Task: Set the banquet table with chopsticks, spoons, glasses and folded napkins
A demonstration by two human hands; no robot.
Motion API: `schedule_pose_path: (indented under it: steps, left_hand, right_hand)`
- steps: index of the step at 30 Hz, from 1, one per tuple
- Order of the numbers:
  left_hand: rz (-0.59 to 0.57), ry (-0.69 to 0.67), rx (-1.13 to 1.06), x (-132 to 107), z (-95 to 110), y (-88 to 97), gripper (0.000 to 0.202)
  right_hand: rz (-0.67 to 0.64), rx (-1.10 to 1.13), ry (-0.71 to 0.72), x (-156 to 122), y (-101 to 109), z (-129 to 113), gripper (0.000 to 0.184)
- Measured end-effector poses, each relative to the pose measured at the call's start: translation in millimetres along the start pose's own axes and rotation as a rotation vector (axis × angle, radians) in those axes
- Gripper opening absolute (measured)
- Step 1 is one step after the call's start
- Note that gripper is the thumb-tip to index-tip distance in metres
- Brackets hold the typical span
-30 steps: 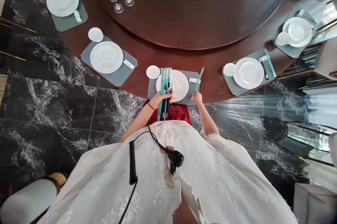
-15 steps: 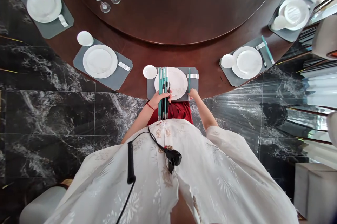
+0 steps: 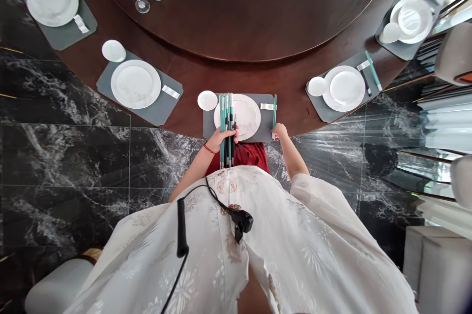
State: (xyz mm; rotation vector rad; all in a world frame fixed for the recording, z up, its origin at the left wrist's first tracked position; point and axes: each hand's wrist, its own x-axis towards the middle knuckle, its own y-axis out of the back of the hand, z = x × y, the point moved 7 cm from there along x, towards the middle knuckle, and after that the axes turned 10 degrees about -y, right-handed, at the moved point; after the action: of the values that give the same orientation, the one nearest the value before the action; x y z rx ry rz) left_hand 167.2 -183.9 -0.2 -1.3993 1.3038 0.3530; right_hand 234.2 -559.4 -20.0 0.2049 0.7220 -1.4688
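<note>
My left hand is closed round a bundle of several teal and black chopsticks, held upright in view over the left part of a white plate. With closed fingers my right hand grips the lower end of teal chopsticks; whether one or two, I cannot tell. Their upper part lies across the right end of a small white chopstick rest. Beneath are a grey placemat and, at its upper left corner, a white cup.
A dark round turntable fills the table's middle, with several glasses lying at its left. Place settings flank mine: a left plate with a bare rest, and a right plate with a teal chopstick pair and a dark utensil.
My right hand has moved right with the teal chopsticks, from the rest's left end to its right end. My left hand keeps the bundle in nearly the same place.
</note>
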Motion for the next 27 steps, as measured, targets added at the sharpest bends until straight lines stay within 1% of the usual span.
schedule_pose_path:
  steps: [5, 10, 14, 16, 18, 20, 21, 24, 25, 27]
  left_hand:
    - [0.016, -0.013, -0.011, 1, 0, 1.2, 0.037]
    - [0.025, -0.015, -0.012, 3, 0, 2.4, 0.035]
    - [0.024, -0.025, -0.027, 3, 0, 3.5, 0.036]
    - [0.028, -0.021, -0.032, 3, -1, 4.6, 0.036]
    - [0.032, -0.012, -0.031, 3, -2, 5.9, 0.036]
    - [0.035, -0.004, -0.032, 4, -3, 7.3, 0.035]
    - [0.039, -0.003, -0.035, 5, -3, 8.2, 0.036]
    - [0.05, 0.007, -0.042, 7, -4, 11.2, 0.037]
    - [0.05, 0.013, -0.043, 8, -5, 12.0, 0.037]
    - [0.045, 0.015, -0.044, 8, -4, 12.8, 0.038]
  right_hand:
    - [0.087, -0.04, 0.011, -3, 7, -6, 0.032]
    - [0.116, -0.048, 0.017, -8, 10, -12, 0.034]
    - [0.111, -0.048, 0.002, -12, 13, -14, 0.036]
    - [0.116, -0.051, -0.016, -17, 16, -16, 0.036]
    - [0.153, -0.048, -0.026, -29, 21, -22, 0.039]
    - [0.218, -0.012, 0.02, -51, 29, -34, 0.041]
    - [0.251, 0.028, 0.075, -67, 33, -44, 0.04]
    - [0.285, 0.261, 0.336, -132, 41, -77, 0.029]
    - [0.28, 0.372, 0.431, -157, 43, -87, 0.028]
    - [0.253, 0.61, 0.603, -204, 46, -102, 0.034]
